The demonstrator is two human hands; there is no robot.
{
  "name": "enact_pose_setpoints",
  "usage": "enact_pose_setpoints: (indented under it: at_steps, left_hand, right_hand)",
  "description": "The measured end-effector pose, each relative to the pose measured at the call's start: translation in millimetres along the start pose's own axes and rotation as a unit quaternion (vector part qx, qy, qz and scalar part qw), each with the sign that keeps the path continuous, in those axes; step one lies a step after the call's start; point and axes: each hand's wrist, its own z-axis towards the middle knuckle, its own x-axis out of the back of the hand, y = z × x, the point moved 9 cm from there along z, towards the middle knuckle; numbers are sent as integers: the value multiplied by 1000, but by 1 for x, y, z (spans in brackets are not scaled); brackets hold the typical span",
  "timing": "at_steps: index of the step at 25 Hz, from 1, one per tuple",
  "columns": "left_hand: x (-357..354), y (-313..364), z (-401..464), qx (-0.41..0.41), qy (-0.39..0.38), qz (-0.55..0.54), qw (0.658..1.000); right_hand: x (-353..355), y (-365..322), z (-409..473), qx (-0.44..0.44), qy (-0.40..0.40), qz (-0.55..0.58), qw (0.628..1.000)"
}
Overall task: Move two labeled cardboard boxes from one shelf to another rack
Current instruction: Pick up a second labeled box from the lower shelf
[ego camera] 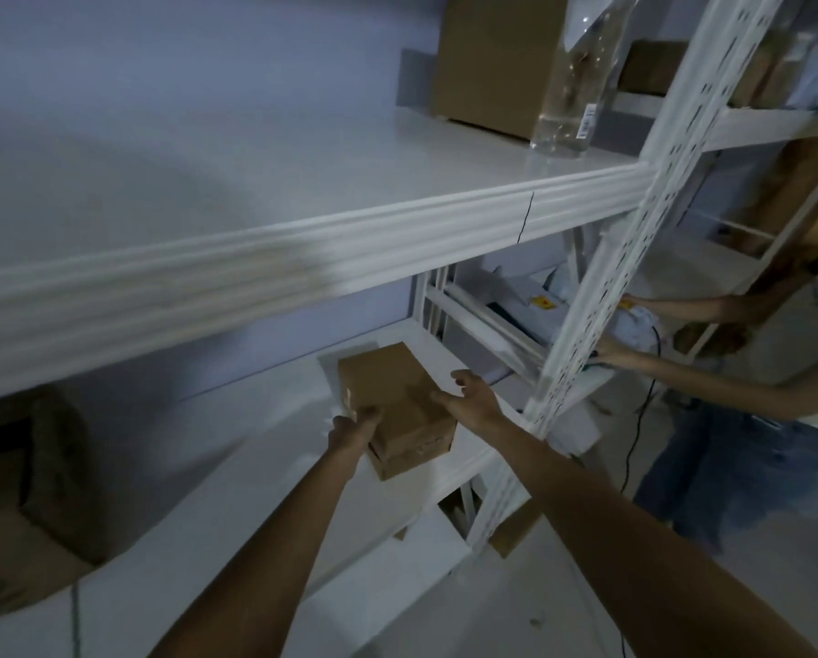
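Observation:
A small brown cardboard box point(393, 401) rests on the lower white shelf point(236, 472) of the rack, near its right front corner. My left hand point(356, 427) grips the box's near left corner, fingers curled over its edge. Over the box's right side hovers my right hand point(471, 396), fingers spread and thumb apart; whether it touches the cardboard is unclear. No label shows on the visible faces. A larger cardboard box point(495, 64) stands at the back of the upper shelf point(302, 173).
A clear plastic bottle point(571, 87) stands on the upper shelf beside a perforated white upright point(635, 249). A dark cardboard box point(41, 491) sits at the lower shelf's left. At the right, another person's arms point(658, 334) reach into the neighbouring rack.

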Motion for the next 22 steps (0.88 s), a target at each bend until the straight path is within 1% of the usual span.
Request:
enact_pose_setpoints:
  at_steps: [4,7,9,12,14,16,17,18,19,20,21,22]
  left_hand:
    - [-14,-15,8,21,28,-23,999]
    - [-26,-24,-3,34,40,-75,996]
    - [-31,-23,-18,32,45,-136,989]
    - [-37,-31,-44,53,58,-226,971]
    - [-33,-29,-66,43,81,-258,962]
    - [-21,-24,-81,10,120,-262,957]
    - [-13,-20,-91,-14,152,-230,961]
    - [-4,-15,-101,-36,195,-162,967]
    - [3,-10,-112,-47,246,-53,967]
    - [8,-1,-124,-61,310,85,945]
    - [8,11,-141,-89,384,226,891]
    - [0,24,-157,-131,437,340,822]
  right_hand:
    - [-10,16,33,-12,-82,-29,996]
    - [-25,25,38,-2,-161,-31,986]
    - [-29,24,34,29,-176,-21,984]
    - [-24,27,24,60,-181,-1,982]
    - [-21,27,12,58,-213,11,975]
    - [-20,25,8,52,-238,15,970]
    - [-16,20,1,55,-239,22,969]
    - [-11,13,-6,55,-228,41,971]
    - [-6,6,-15,52,-214,67,973]
    - [-7,-3,-24,53,-212,87,972]
    - [-10,-14,-39,54,-229,105,966]
    - [-19,-20,-47,41,-257,126,957]
